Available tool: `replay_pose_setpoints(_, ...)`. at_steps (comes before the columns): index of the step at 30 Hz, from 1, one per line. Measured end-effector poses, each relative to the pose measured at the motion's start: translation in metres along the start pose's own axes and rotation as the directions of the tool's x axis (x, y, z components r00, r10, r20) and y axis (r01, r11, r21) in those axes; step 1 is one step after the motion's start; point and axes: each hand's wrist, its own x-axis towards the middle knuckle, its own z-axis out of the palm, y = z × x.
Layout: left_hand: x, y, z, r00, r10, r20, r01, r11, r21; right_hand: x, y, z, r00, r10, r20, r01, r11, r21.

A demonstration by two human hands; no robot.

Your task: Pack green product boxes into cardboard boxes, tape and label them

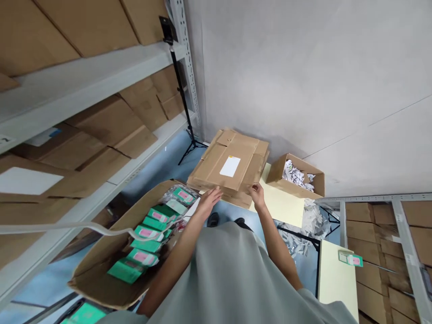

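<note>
Flattened cardboard boxes [216,166] lie stacked in front of me, the top one bearing a white label [230,166]. My left hand [209,201] is at the near edge of the stack, its fingers stretched out and nothing seen in them. At the near right corner of the stack is my right hand [256,194], with its fingers curled together; whether they pinch the cardboard edge is too small to tell. To the left of my left arm stands a large open carton [101,256] holding several green boxes with pink labels [148,233].
Shelves of cartons [111,121] rise on the left, with a black tripod [182,94] beside them. An open box of crumpled paper [278,173] sits on a pale table [286,207]. Another table [332,274] holds a green box [351,258]. A white cable [101,228] crosses the left carton.
</note>
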Motion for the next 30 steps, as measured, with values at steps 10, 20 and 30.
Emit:
replay_pose_setpoints(10,-0.008,0.054,0.043,0.972,-0.124,0.198,0.208,0.845,-0.492,-0.061,-0.059,-0.016,0.987,-0.159,0.002,0.155,0.965,0.210)
replay_pose_setpoints(20,-0.038,0.006,0.187,0.806,-0.341,0.484,0.433,0.897,-0.090,-0.160,0.026,-0.127,0.907,0.206,-0.367,-0.050,0.918,0.393)
replay_pose_setpoints(30,-0.149,-0.108,0.321,0.688,-0.496,0.530,0.306,0.860,0.408,-0.341,0.108,-0.358,0.113,0.137,-0.984,-0.052,0.990,0.131)
